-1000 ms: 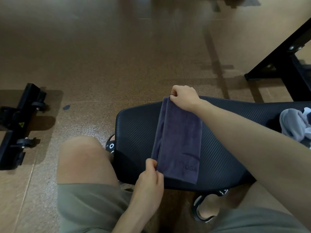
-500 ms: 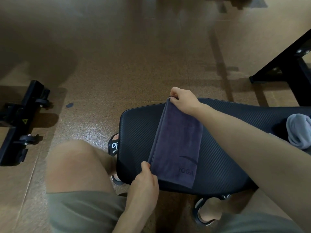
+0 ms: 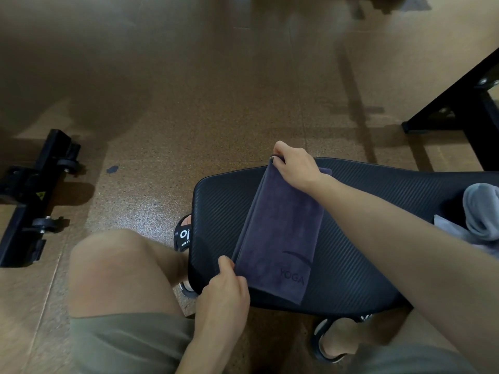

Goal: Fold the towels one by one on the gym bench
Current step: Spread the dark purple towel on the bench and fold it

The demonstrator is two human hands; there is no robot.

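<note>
Gym bench pad, the table here, runs black and ribbed across the lower right. Dark purple YOGA towel lies on it, folded into a long narrow strip running from the far edge of the table to the near edge, logo at the near end. Compared with a second ago the strip sits much the same on the pad; its left long edge looks a little more lifted and tilted, so the fold is being squared up rather than a new fold started. That is a judgement, the shift is slight and part of it is head movement.

Right hand reaches over from the right, its grip pinching the far left corner of the towel, same hold as before. Left hand is at the near left corner, thumb on top, fingers curled under the edge, grip pinching the towel; it has slid slightly lower and closer to the near table edge.

Meaning for the task: this towel is partway folded, likely needs one more fold end to end. Grey towel pile waits at the right end of the table, unfolded, so more remain.

Black equipment base lies on the floor at left. Sandals show under the table.
</note>
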